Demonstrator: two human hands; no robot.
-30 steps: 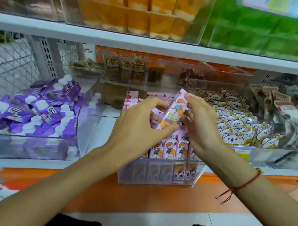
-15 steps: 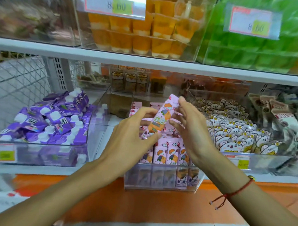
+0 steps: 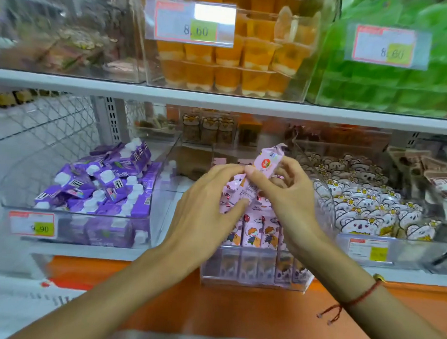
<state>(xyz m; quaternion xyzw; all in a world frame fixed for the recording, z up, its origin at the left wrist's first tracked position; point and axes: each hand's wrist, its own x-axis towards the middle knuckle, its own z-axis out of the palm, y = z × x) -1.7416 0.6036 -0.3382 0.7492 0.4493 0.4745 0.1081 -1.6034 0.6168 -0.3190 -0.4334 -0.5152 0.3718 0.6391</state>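
A pink snack packet [image 3: 267, 163] with cartoon print is held tilted above a clear bin [image 3: 251, 274] that is packed with more pink packets standing upright. My right hand [image 3: 287, 197] pinches the packet near its upper half between thumb and fingers. My left hand [image 3: 203, 209] holds its lower end between thumb and fingertips. The lower part of the packet is hidden between my hands.
A clear bin of purple drink pouches [image 3: 100, 188] stands at the left, a bin of koala-print packets [image 3: 373, 210] at the right. The upper shelf [image 3: 219, 103] carries orange jelly cups [image 3: 233, 65] and green packets [image 3: 397, 81] behind price tags.
The camera view has tilted upward, showing more of the upper shelf. The packet has been turned so its back side faces me, and both hands stay on it.
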